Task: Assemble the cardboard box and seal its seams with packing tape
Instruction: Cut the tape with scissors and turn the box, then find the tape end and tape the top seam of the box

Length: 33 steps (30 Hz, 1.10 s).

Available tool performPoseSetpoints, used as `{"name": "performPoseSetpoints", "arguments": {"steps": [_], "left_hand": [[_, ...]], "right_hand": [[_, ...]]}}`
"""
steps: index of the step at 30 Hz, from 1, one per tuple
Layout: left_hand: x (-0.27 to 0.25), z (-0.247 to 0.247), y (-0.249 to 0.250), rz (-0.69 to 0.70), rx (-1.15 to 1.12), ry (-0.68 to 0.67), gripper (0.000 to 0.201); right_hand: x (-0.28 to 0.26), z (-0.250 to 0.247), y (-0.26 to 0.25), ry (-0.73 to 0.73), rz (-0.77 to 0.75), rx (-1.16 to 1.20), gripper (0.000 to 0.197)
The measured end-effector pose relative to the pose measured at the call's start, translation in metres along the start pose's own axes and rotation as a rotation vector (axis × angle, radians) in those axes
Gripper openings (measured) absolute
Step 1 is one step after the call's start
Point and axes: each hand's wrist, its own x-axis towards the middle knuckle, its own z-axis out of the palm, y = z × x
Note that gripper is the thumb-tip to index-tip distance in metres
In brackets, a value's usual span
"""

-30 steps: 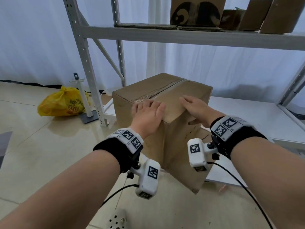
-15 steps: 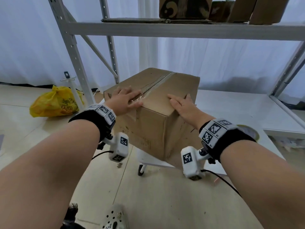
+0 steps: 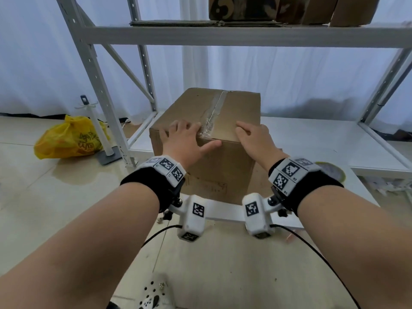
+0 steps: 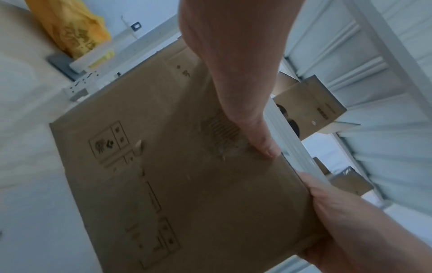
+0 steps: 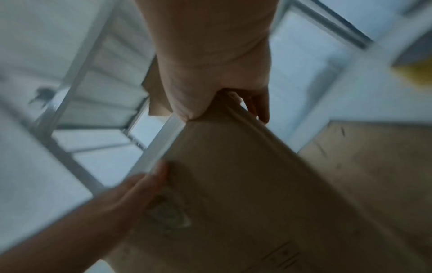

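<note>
A brown cardboard box [image 3: 214, 172] stands closed on a low white platform [image 3: 312, 134]. Clear packing tape [image 3: 217, 105] runs along its top seam and is crinkled at the near edge. My left hand [image 3: 187, 139] lies flat on the top, left of the seam, and its thumb [image 4: 261, 146] presses the tape end onto the front face of the box [image 4: 187, 184]. My right hand [image 3: 254, 137] rests on the near right corner of the top with straight fingers. The blurred right wrist view shows the palm of my right hand [image 5: 210, 83] on the edge of the box [image 5: 257, 184].
A tape roll [image 3: 332, 172] lies on the platform to the right of the box. A metal rack post [image 3: 98, 81] and a shelf beam [image 3: 223, 36] with cardboard boxes [image 3: 243, 7] stand above. A yellow bag [image 3: 69, 139] and a pole stand [image 3: 98, 130] sit on the floor at the left.
The box has turned from corner-on to face-on under both hands. My left hand has slid to the near edge beside the seam, thumb now on the front face.
</note>
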Motion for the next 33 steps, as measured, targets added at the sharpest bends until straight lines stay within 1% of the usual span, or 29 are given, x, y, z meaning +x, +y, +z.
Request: {"name": "performPoseSetpoints", "arguments": {"steps": [2, 4, 6, 8, 10, 12, 14, 16, 18, 20, 22, 23, 26, 27, 28, 30, 31, 33], "left_hand": [[0.000, 0.002, 0.001, 0.100, 0.036, 0.025, 0.085], [-0.001, 0.004, 0.005, 0.149, 0.049, 0.049, 0.080], [-0.003, 0.008, 0.014, 0.154, 0.053, 0.087, 0.077], [-0.004, 0.011, 0.026, 0.142, 0.061, 0.106, 0.077], [-0.005, 0.016, 0.041, 0.130, 0.088, 0.115, 0.077], [-0.006, 0.021, 0.056, 0.140, 0.132, 0.131, 0.077], [-0.003, 0.025, 0.073, 0.196, 0.131, 0.144, 0.070], [0.004, 0.025, 0.091, 0.280, 0.119, 0.145, 0.061], [0.013, 0.026, 0.112, 0.359, 0.131, 0.140, 0.056], [0.019, 0.031, 0.131, 0.398, 0.117, 0.130, 0.055], [0.023, 0.039, 0.143, 0.400, 0.106, 0.139, 0.056], [0.024, 0.044, 0.146, 0.397, 0.104, 0.151, 0.057], [0.031, 0.051, 0.149, 0.406, 0.105, 0.161, 0.057], [0.032, 0.051, 0.150, 0.412, 0.105, 0.159, 0.057], [0.034, 0.052, 0.152, 0.415, 0.104, 0.155, 0.057], [0.039, 0.053, 0.158, 0.412, 0.091, 0.151, 0.057], [0.039, 0.053, 0.161, 0.405, 0.089, 0.151, 0.056], [0.040, 0.053, 0.170, 0.397, 0.091, 0.143, 0.055]], "right_hand": [[0.002, -0.005, 0.010, -0.018, -0.004, 0.010, 0.043], [0.003, -0.016, 0.016, -0.052, -0.011, 0.041, 0.043], [0.005, -0.033, 0.025, -0.100, -0.025, 0.076, 0.042], [0.006, -0.057, 0.039, -0.122, 0.013, 0.122, 0.040], [0.005, -0.081, 0.061, -0.057, 0.063, 0.106, 0.039], [0.006, -0.098, 0.088, 0.042, 0.110, -0.045, 0.040], [0.007, -0.110, 0.120, 0.040, 0.215, -0.232, 0.040], [0.008, -0.112, 0.149, -0.056, 0.329, -0.399, 0.039], [0.012, -0.107, 0.175, -0.149, 0.402, -0.507, 0.032], [0.018, -0.101, 0.195, -0.243, 0.408, -0.615, 0.022], [0.029, -0.098, 0.213, -0.302, 0.423, -0.730, 0.020], [0.033, -0.097, 0.222, -0.323, 0.450, -0.756, 0.024], [0.040, -0.093, 0.246, -0.430, 0.580, -0.817, 0.065], [0.039, -0.090, 0.250, -0.444, 0.583, -0.839, 0.068], [0.037, -0.089, 0.252, -0.423, 0.547, -0.884, 0.062], [0.034, -0.090, 0.252, -0.284, 0.393, -0.988, 0.042], [0.033, -0.091, 0.251, -0.185, 0.316, -1.024, 0.040], [0.034, -0.098, 0.245, 0.003, 0.229, -0.945, 0.041]]}}
